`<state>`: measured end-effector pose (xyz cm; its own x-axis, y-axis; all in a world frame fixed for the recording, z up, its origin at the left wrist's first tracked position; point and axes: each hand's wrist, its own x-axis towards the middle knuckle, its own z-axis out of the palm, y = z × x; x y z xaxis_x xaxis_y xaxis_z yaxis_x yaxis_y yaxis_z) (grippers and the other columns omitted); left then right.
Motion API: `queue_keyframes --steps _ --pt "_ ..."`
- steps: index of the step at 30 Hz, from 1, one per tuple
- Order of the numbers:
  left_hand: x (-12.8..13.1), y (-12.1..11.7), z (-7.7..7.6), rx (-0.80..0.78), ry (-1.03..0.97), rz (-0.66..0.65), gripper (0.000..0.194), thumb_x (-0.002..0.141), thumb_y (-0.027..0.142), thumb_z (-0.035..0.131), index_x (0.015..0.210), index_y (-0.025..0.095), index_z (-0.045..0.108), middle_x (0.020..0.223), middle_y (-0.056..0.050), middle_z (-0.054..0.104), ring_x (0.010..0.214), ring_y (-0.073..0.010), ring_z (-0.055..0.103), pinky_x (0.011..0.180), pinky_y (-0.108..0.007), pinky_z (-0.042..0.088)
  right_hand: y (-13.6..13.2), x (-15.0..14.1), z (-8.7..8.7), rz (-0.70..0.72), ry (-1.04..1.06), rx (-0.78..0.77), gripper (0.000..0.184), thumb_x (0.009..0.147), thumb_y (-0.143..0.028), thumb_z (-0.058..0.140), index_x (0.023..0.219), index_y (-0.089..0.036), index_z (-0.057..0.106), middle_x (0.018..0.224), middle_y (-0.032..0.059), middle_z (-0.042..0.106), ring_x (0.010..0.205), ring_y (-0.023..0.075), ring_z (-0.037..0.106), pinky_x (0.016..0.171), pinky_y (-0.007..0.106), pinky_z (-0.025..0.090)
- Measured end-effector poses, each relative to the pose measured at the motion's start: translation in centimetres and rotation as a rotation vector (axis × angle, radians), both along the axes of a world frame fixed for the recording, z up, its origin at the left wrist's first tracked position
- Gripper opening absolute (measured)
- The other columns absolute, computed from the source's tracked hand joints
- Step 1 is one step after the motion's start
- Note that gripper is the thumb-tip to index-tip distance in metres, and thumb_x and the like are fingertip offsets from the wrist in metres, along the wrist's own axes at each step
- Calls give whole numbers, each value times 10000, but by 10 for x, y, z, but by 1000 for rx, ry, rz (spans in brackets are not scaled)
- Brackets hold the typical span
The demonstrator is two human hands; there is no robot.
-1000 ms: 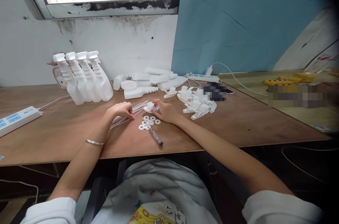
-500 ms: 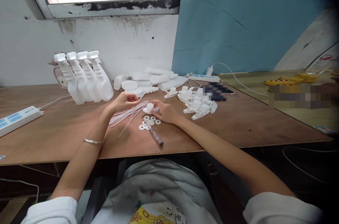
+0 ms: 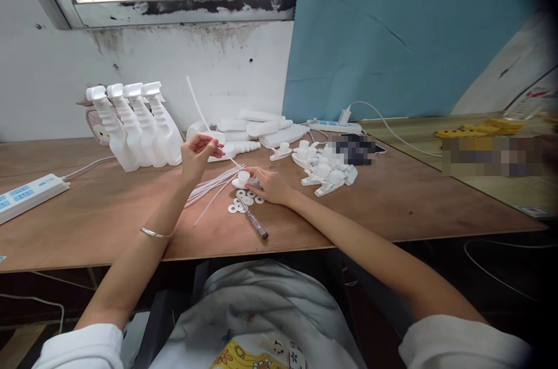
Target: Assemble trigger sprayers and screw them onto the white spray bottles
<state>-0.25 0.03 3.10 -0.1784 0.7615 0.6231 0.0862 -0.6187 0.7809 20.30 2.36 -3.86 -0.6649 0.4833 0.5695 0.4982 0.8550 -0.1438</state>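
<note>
Pinched in my left hand (image 3: 201,151) is a thin white plastic tube (image 3: 197,103), slanting up to the left, its lower end reaching down toward the spray head in my other hand. My right hand (image 3: 270,184) grips a white spray head (image 3: 241,179) on the table, its round collar facing up. Whether the tube's tip touches the collar I cannot tell. Below my left hand lies a bundle of similar tubes (image 3: 213,185). Several flat white washers (image 3: 244,200) lie in front of the spray head, with a clear-handled screwdriver (image 3: 256,224) across them.
Assembled spray bottles (image 3: 138,131) lean together at the back left. Bottles without heads (image 3: 253,128) are piled by the wall. More spray heads (image 3: 325,168) form a heap at the right. Power strips (image 3: 32,197) lie at the left and back, and a phone (image 3: 357,148) behind the heap.
My left hand has risen from the tube bundle with one tube, which now stands up at a slant above the spray head. My right hand has stayed nearly in place.
</note>
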Motion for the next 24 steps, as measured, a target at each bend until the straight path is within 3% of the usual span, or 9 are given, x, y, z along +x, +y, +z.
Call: queue_keyframes --steps 14,24 --pt "9 1 -8 -50 -52 -109 280 669 355 681 747 146 511 630 -6 642 534 -148 644 494 -224 530 0 0 -1 11 10 -8 380 851 -368 443 1169 -159 427 1075 97 611 894 199 613 737 307 472" --pt "12 0 -8 -45 -3 -49 282 681 360 668 775 155 498 639 7 636 534 -134 642 523 -232 542 1 -1 -1 9 9 -13 384 850 -365 447 1169 -152 426 1087 102 606 911 198 610 742 305 472"
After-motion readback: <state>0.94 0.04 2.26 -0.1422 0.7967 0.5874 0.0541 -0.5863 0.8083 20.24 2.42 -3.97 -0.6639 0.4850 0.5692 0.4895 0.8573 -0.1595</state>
